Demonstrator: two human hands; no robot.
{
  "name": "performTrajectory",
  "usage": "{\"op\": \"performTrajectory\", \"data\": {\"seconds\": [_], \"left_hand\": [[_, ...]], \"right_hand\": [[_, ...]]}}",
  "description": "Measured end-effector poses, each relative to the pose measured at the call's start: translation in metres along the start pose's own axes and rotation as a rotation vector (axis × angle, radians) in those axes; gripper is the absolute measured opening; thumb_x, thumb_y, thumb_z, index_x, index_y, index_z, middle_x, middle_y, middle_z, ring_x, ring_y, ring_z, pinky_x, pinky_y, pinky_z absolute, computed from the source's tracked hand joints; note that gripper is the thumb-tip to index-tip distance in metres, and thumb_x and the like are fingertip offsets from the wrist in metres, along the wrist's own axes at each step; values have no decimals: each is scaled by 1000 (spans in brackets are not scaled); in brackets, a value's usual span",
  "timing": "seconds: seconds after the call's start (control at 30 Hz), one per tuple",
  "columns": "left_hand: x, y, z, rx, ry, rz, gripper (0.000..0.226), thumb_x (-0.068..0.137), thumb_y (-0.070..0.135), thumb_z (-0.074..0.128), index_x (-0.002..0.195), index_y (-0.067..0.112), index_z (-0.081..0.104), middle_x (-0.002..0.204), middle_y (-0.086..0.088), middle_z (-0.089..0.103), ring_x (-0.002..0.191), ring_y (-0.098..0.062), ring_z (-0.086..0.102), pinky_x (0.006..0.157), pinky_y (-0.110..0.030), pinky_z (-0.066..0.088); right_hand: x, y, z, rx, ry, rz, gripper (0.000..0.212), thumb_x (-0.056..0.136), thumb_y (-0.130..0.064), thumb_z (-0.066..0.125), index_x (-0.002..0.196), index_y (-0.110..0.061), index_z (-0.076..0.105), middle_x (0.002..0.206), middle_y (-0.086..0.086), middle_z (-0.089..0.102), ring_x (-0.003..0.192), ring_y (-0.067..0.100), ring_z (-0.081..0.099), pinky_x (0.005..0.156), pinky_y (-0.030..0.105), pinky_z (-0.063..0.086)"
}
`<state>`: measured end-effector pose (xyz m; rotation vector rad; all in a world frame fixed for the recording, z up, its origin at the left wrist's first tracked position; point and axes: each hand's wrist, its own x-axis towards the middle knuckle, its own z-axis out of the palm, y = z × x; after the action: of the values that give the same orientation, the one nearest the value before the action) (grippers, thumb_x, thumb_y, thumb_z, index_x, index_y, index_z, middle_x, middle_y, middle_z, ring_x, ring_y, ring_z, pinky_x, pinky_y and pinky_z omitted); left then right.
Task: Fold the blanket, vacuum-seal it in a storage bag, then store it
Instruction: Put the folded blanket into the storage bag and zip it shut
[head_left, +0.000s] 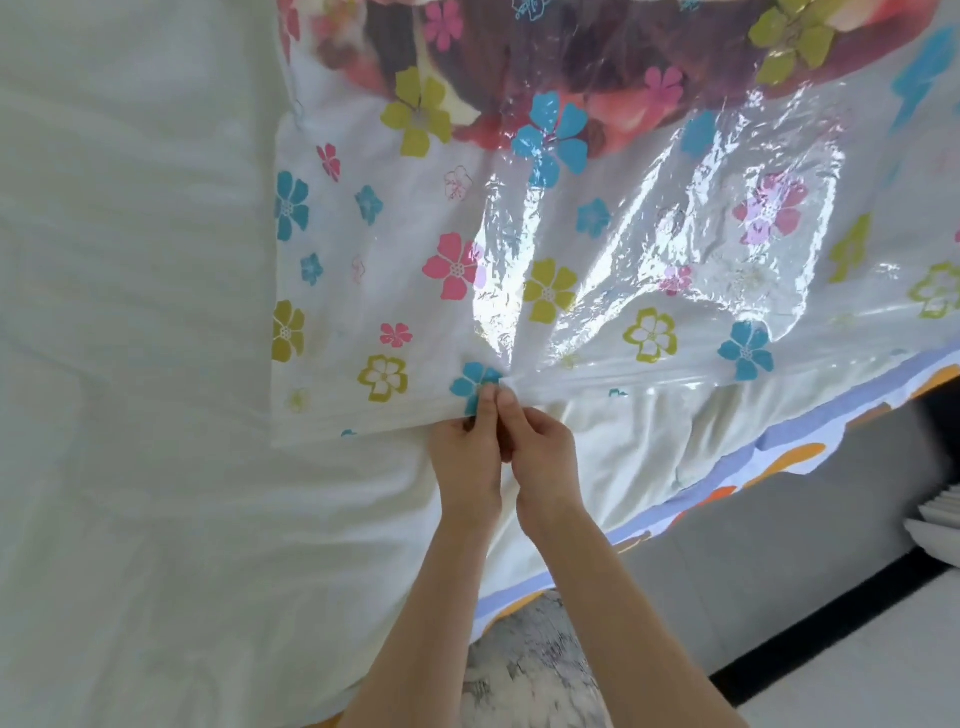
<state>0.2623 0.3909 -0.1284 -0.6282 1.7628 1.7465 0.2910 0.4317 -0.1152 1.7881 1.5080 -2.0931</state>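
Note:
A clear plastic storage bag (597, 270) printed with pink, blue and yellow flowers lies flat on the white bed sheet (130, 364). The folded blanket (571, 67), dark brown with pink and red patches, shows through the bag's far end at the top of the view. The bag's zip strip (701, 382) runs along its near edge. My left hand (470, 457) and my right hand (543, 452) are side by side, thumbs and fingertips pinching that strip near a blue flower. To the right of my fingers the strip lifts off the sheet; whether it is sealed there is unclear.
The bed's near edge runs diagonally at lower right, with a lilac and orange patterned trim (779, 447) and a grey bed base (779, 561) below. A white floor (872, 665) and a pale fuzzy patch (530, 665) lie beneath. White ribbed object (940, 519) at far right.

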Motion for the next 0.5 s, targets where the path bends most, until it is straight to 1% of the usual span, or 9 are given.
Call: {"op": "performTrajectory", "data": {"seconds": [0.03,0.1,0.17,0.23,0.3,0.33,0.43,0.47,0.5], "left_hand": [[1,-1,0,30,20,37,43,93,15,57,51,11,49,38,11,46,40,0,44,45,-16,40],[3,-3,0,87,66,119,43,93,17,57,50,16,51,40,13,51,44,2,49,52,-19,44],[3,-3,-1,163,107,199,50,93,20,57,44,20,47,38,14,51,43,0,49,53,-18,43],[1,-2,1,214,135,257,53,93,21,57,42,22,43,36,14,48,41,-1,49,49,-15,39],[-1,-1,3,241,158,275,56,93,22,57,40,20,41,34,10,44,38,-2,46,46,-16,37],[-1,-1,4,260,166,277,57,93,23,57,39,19,40,34,9,42,36,-3,45,44,-15,34],[-1,0,5,355,156,282,60,95,25,54,38,18,35,36,7,37,33,-6,41,40,-16,28],[-2,-1,5,363,148,276,60,95,25,54,38,18,36,36,7,37,33,-6,41,41,-16,28],[-2,0,6,348,142,262,59,95,24,53,39,17,37,38,6,38,35,-7,41,44,-20,32]], "right_hand": [[2,1,1,11,6,3,50,89,-37,62,73,10,57,63,14,56,63,17,51,62,28,45],[5,3,2,-22,-21,-4,53,90,-41,60,84,12,61,78,24,66,71,20,61,69,34,52],[6,2,2,-57,-86,-23,49,92,-41,57,86,6,66,86,21,70,77,21,66,75,35,54],[4,-1,1,-25,-156,-36,43,94,-39,54,82,-1,70,82,16,72,80,21,69,77,34,54],[3,-4,-1,3,-177,-64,42,95,-38,53,76,-4,71,75,12,71,76,21,68,74,35,54],[4,-3,-2,2,-165,-85,44,95,-37,54,74,-3,70,72,12,69,73,21,67,71,36,53],[4,-2,-2,26,-115,-148,49,92,-36,57,76,9,64,70,18,62,68,23,61,65,37,49],[4,-1,-3,42,-98,-156,52,90,-38,58,75,12,60,69,19,59,67,23,58,63,36,48],[4,0,-4,57,-83,-154,54,89,-38,59,73,13,56,67,18,55,66,23,55,61,34,47]]}}
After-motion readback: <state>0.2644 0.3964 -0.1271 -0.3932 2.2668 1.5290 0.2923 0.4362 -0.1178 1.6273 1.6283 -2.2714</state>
